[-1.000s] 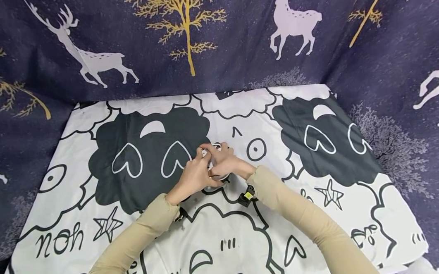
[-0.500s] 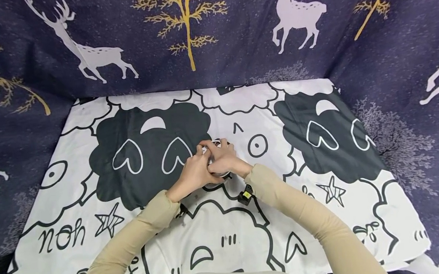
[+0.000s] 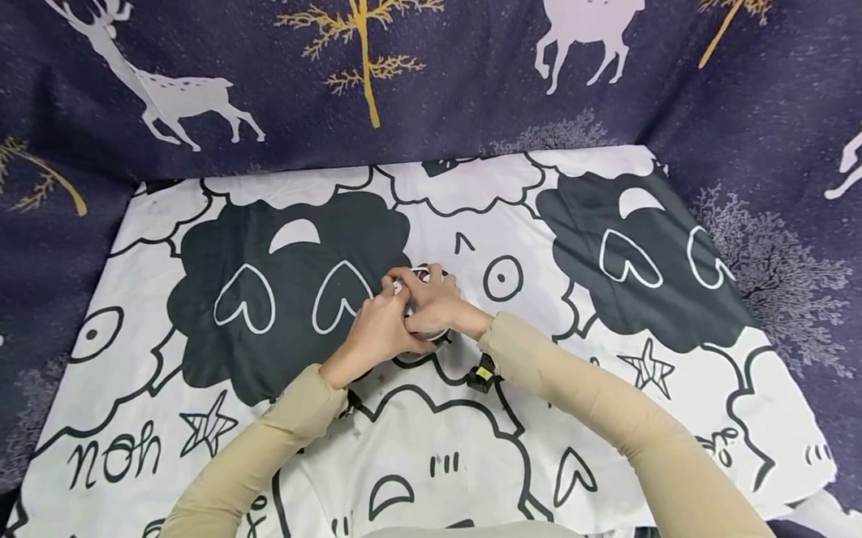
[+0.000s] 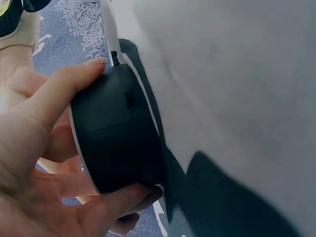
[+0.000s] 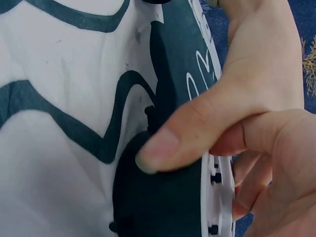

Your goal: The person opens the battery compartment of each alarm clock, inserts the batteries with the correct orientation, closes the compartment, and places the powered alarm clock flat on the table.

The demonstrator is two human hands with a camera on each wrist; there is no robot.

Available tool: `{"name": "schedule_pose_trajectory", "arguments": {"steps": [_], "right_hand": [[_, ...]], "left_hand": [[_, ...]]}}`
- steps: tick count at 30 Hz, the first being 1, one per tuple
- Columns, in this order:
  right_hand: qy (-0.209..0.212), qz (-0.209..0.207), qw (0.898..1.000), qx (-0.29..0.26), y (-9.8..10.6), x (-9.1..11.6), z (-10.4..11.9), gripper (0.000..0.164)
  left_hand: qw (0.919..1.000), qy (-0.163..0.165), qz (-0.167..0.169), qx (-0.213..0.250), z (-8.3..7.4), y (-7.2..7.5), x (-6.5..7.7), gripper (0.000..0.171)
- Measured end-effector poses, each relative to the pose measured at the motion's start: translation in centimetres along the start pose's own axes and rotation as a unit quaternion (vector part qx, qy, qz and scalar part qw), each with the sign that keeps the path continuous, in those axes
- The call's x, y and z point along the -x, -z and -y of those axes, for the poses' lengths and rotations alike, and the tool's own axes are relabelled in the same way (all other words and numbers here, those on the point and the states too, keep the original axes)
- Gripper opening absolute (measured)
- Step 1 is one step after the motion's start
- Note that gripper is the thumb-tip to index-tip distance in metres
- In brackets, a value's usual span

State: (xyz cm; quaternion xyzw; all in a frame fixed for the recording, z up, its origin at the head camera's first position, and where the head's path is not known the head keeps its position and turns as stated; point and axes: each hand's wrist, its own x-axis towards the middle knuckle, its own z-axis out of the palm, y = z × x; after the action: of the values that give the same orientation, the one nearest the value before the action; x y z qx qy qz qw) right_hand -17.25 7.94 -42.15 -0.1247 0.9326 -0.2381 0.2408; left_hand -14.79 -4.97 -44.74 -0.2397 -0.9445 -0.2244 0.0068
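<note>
A round, drum-shaped thing with a dark side wall (image 4: pixel 116 128) stands on the cloth. Its upper part is a white rim (image 5: pixel 205 197) with small black tabs, seen in the right wrist view. My left hand (image 3: pixel 379 328) grips the dark wall, thumb on the near side and fingers round the far side. Over the top lies my right hand (image 3: pixel 436 305), crossing the left one, its fingers bent over the far edge and its thumb inward. Both hands hide most of the top face; a little white and dark red shows between the fingers.
A white cloth (image 3: pixel 447 431) with black cartoon drawings covers the table. Dark blue hangings (image 3: pixel 450 73) with deer and trees stand behind and at both sides. A small black wrist device (image 3: pixel 484 374) with a yellow mark sits under the right wrist.
The whole scene has slid slightly upward in the head view. Both hands keep their hold on the round thing, with hardly any shift of the fingers.
</note>
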Motion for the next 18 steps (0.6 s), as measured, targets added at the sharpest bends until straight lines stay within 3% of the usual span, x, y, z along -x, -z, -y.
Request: {"name": "schedule_pose_trajectory", "arguments": {"steps": [9, 18], "right_hand": [[-0.001, 0.046, 0.999, -0.015, 0.85, -0.56, -0.15, 0.085], [-0.019, 0.047, 0.996, 0.08, 0.86, -0.58, 0.72, 0.084]], "left_hand": [[0.9996, 0.001, 0.009, -0.027, 0.13, 0.18, -0.01, 0.09], [0.9989, -0.021, -0.013, -0.04, 0.26, -0.17, 0.0, 0.088]]}}
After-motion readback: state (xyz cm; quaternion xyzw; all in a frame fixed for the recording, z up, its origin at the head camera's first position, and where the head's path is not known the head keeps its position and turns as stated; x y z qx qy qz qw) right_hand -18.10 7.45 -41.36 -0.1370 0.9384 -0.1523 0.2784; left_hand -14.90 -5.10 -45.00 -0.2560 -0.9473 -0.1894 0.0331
